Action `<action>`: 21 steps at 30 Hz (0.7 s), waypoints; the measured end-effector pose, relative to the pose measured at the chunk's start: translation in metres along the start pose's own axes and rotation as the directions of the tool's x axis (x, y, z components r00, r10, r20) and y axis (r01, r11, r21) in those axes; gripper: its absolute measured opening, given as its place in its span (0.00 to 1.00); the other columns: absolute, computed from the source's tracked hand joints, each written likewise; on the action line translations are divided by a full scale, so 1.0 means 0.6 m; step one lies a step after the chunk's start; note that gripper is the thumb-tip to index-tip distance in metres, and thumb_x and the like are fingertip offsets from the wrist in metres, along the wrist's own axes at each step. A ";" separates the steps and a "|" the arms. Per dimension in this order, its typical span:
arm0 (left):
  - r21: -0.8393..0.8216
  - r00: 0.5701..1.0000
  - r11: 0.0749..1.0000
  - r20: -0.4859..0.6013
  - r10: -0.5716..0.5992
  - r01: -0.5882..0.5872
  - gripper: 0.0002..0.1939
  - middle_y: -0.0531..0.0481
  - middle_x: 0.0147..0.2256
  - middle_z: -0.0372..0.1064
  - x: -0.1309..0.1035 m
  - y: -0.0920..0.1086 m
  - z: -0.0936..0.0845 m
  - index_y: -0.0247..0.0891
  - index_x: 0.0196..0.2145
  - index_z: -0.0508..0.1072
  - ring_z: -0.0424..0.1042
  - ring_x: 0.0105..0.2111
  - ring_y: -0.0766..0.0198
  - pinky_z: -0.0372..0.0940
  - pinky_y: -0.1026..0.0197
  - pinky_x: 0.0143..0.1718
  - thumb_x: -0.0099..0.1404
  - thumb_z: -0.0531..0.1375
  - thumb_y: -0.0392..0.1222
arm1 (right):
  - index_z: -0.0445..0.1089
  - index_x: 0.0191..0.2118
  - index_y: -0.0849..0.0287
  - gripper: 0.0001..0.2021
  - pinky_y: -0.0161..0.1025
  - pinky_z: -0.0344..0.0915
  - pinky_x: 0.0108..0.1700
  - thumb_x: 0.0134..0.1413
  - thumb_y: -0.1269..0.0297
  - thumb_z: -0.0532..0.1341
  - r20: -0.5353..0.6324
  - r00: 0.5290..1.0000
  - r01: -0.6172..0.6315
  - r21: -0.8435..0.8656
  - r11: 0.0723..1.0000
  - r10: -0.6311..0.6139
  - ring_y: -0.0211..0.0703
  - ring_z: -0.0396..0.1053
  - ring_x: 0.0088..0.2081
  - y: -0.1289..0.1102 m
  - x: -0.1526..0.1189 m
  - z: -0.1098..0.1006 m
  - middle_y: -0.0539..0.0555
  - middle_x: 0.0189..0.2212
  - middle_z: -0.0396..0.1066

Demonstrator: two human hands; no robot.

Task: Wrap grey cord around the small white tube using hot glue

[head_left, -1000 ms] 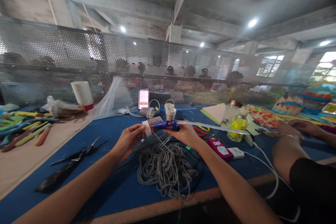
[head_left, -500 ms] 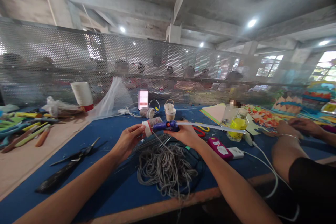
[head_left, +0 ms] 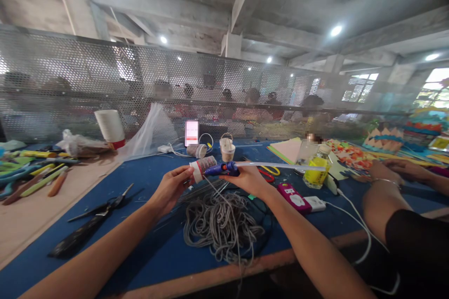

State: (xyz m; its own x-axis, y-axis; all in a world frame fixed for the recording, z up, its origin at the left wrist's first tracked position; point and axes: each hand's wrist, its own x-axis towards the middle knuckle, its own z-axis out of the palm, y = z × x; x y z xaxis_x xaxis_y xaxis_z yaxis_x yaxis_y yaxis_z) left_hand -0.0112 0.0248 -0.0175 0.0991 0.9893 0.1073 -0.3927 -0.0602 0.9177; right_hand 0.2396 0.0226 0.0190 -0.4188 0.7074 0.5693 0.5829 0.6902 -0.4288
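Observation:
Between the thumb and fingers of my left hand [head_left: 174, 186] is a paper cup [head_left: 197, 171], tilted on its side and partly wrapped in grey cord. My right hand [head_left: 249, 178] is closed around a blue glue gun [head_left: 221, 168], whose nozzle end is at the wrapped side of the cup. A long clear glue stick [head_left: 280, 165] sticks out of the gun's back toward the right. From the cup a strand runs down to a loose heap of grey cord [head_left: 222, 229] on the blue table. Whether the nozzle touches the cup I cannot tell.
Black scissors [head_left: 101, 210] lie at left. Behind my hands stand a small cup with a handle [head_left: 227, 148], another cord-wrapped cup [head_left: 197, 150] and a lit phone [head_left: 191, 132]. At right are a yellow bottle [head_left: 316, 168], a purple box [head_left: 293, 197] and a co-worker's arm [head_left: 380, 196].
The glue stick's far end has shifted slightly left and up. Otherwise the cup, glue gun and both hands stay almost in place.

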 end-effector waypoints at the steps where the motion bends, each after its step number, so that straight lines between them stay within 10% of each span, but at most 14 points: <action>1: -0.001 1.000 1.000 0.001 0.003 -0.003 0.13 0.45 0.33 0.75 0.000 0.000 0.000 0.33 0.35 0.79 0.71 0.31 0.65 0.68 0.65 0.35 0.52 0.69 0.41 | 0.77 0.35 0.56 0.13 0.32 0.60 0.36 0.51 0.52 0.63 0.005 1.000 -0.001 -0.003 1.000 0.001 0.41 0.70 0.32 0.000 0.000 -0.001 0.49 0.30 0.76; 21: -0.055 0.999 0.998 0.016 -0.043 0.044 0.10 0.48 0.28 0.73 -0.003 0.004 0.004 0.31 0.35 0.77 0.72 0.29 0.66 0.69 0.67 0.33 0.55 0.67 0.39 | 0.73 0.29 0.62 0.22 0.31 0.57 0.31 0.45 0.44 0.64 0.125 0.968 -0.244 0.299 0.922 0.216 0.34 0.60 0.27 0.014 0.006 0.007 0.46 0.22 0.65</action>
State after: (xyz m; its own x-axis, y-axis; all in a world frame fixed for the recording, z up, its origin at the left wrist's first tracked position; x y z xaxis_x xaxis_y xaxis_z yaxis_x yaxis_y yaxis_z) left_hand -0.0104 0.0227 -0.0143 0.1307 0.9886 0.0741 -0.4374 -0.0096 0.8992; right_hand 0.2399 0.0313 0.0143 -0.3667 0.8532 0.3710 0.4316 0.5093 -0.7446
